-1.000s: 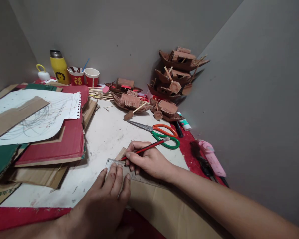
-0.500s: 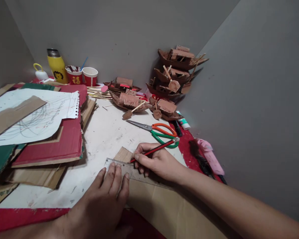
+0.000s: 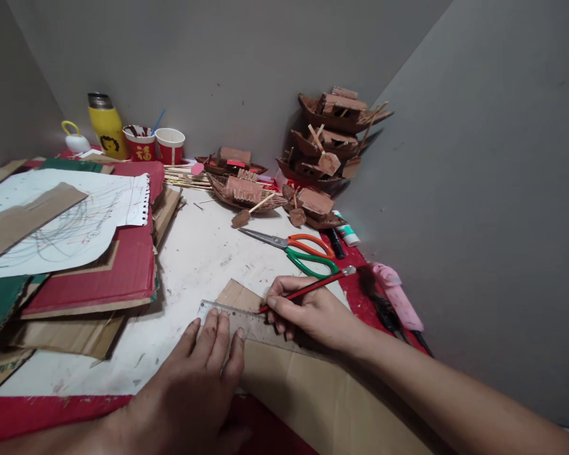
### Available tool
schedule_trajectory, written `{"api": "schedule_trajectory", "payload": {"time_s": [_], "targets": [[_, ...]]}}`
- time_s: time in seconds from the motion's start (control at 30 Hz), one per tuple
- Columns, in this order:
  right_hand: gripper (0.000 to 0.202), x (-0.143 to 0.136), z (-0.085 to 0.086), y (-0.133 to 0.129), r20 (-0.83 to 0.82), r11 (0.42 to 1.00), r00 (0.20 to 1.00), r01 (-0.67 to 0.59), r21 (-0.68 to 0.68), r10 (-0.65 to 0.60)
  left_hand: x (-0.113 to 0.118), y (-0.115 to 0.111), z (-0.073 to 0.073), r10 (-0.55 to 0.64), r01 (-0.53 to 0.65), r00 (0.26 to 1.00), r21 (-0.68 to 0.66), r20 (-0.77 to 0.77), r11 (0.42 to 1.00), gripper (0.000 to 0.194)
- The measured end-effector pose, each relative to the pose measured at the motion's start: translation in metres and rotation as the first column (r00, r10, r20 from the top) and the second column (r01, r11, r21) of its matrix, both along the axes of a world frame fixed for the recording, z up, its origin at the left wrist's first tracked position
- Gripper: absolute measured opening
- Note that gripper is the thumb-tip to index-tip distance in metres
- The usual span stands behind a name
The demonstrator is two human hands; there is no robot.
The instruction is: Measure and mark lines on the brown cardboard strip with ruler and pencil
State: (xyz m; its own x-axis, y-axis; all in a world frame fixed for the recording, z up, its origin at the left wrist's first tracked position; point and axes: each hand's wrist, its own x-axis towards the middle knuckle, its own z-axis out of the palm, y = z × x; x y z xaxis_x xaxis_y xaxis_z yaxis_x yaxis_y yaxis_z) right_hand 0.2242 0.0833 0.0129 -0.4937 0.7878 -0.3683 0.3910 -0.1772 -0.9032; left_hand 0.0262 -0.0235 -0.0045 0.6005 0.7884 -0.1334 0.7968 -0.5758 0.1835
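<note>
My left hand (image 3: 196, 373) lies with its fingers spread, its fingertips pressing a clear ruler (image 3: 253, 325) onto a piece of brown cardboard (image 3: 308, 395). Between the thumb and fingers of my right hand (image 3: 308, 313) is a red and black pencil (image 3: 308, 290), its tip at the ruler's upper edge. A corner of the cardboard shows beyond the ruler. Just past my right hand lie scissors (image 3: 284, 243) with one orange and one green handle. Part of the ruler is hidden under both hands.
Stacked cardboard (image 3: 95, 287) with a scribbled paper (image 3: 66, 234) fills the left. Several brown model boats (image 3: 334, 145) stand at the back. Paper cups (image 3: 171, 146) and a yellow bottle (image 3: 108, 129) stand back left. A pink object (image 3: 398, 297) lies at the right.
My right hand has slid right along the ruler's edge with the pencil, which is now tilted lower. My left hand stays on the ruler.
</note>
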Motion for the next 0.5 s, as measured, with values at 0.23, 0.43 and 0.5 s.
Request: {"api": "schedule_trajectory", "payload": {"time_s": [0.23,0.43,0.5], "targets": [[0.028,0.0041,-0.0002,-0.0019,0.013,1.000,1.000,0.000,0.015,0.000,-0.0003,-0.0032,-0.0019,0.021,-0.021,1.000,-0.002,0.012,1.000,0.083],[0.029,0.0040,0.0011,-0.0035,0.018,1.000,1.000,-0.001,0.024,0.000,-0.0004,-0.0029,-0.0035,0.021,-0.021,0.999,0.013,0.025,1.000,0.083],[0.029,0.0037,0.0014,-0.0038,0.017,0.999,1.000,0.001,0.033,-0.001,-0.0004,-0.0027,-0.0029,0.023,-0.023,0.999,0.004,0.023,1.000,0.082]]}}
